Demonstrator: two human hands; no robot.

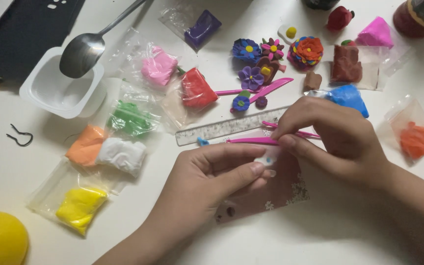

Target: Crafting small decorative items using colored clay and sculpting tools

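Note:
My left hand (207, 176) and my right hand (332, 135) meet at the middle of the table, both pinching one small white piece of clay (266, 158) between thumbs and fingertips. Under them lie a pink patterned sheet (280, 194), thin pink modelling tools (251, 141) and a clear ruler (222, 128). Just behind my right hand sits a bag of blue clay (349, 98).
Bags of yellow (77, 206), white (121, 154), orange (87, 145), green (128, 118), pink (159, 66) and red clay (197, 88) lie left. Clay flowers (271, 56) sit behind. A white cup (62, 91) holds a metal spoon (87, 46). An orange clay bag (417, 140) lies right.

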